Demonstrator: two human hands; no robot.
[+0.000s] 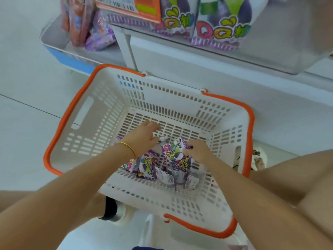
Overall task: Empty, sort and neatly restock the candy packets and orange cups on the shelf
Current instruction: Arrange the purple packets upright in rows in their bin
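White basket (84,141) with an orange rim sits in front of the shelf (270,51). Left grip (142,137), gold bangle (128,147) at the wrist, has its fingers apart and loose over the left of the candy packets (149,165) heaped on the basket floor; contact unclear. Right grip (197,150) is clamped on the edge of the top packet (172,150), pinching it. Purple shelf packets (221,27) stand upright above.

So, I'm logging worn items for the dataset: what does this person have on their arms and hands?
Both forearms are uncovered, with no sleeves in view. A thin gold bangle circles the left wrist. The left hand and right hand wear no gloves, and the right wrist carries nothing.
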